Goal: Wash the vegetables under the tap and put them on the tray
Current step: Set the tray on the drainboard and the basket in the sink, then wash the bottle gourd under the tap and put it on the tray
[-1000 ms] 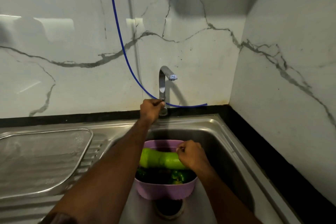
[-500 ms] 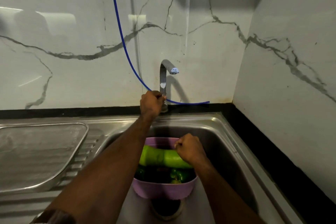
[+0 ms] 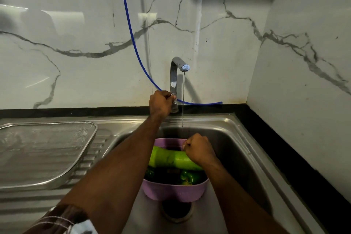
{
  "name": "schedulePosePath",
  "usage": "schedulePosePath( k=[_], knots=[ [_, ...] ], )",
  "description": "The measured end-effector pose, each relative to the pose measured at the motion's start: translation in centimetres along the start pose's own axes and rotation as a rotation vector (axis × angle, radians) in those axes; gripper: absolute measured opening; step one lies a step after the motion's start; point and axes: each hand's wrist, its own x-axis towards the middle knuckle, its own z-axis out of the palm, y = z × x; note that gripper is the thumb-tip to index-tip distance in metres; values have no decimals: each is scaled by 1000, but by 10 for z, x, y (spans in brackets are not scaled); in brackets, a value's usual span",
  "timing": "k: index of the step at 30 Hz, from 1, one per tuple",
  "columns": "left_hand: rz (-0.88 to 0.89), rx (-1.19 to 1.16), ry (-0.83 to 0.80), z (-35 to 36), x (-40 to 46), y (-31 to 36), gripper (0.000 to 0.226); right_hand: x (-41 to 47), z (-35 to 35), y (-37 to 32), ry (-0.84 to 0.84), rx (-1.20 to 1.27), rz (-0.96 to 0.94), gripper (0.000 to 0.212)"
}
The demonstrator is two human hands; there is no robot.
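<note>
A purple bowl point(image 3: 174, 192) stands in the steel sink point(image 3: 237, 148) over the drain. Across its top lies a long light-green gourd point(image 3: 167, 157), with darker green peppers point(image 3: 188, 176) underneath. My right hand point(image 3: 198, 150) grips the bowl's far right rim, just above the gourd's right end. At the base of the chrome tap point(image 3: 175, 74), my left hand point(image 3: 161, 103) is curled round the tap handle. A thin stream of water point(image 3: 183, 110) falls from the spout toward the bowl's far edge. The steel mesh tray point(image 3: 43, 150) lies on the drainboard to the left.
A blue hose point(image 3: 131, 30) hangs down the marble wall and runs behind the tap along the black counter edge point(image 3: 284, 148). The side wall closes the corner on the right. The ribbed drainboard point(image 3: 89, 157) lies between tray and basin.
Water now runs from the tap; earlier no stream showed. My left hand stays on the handle and my right hand stays at the bowl.
</note>
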Motion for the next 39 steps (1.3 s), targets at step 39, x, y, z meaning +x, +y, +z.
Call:
schedulePosePath(
  k=[39],
  knots=[
    [-521, -570, -308, -29, -132, -36, 28, -21, -46, 27, -108, 349, -38, 68]
  ],
)
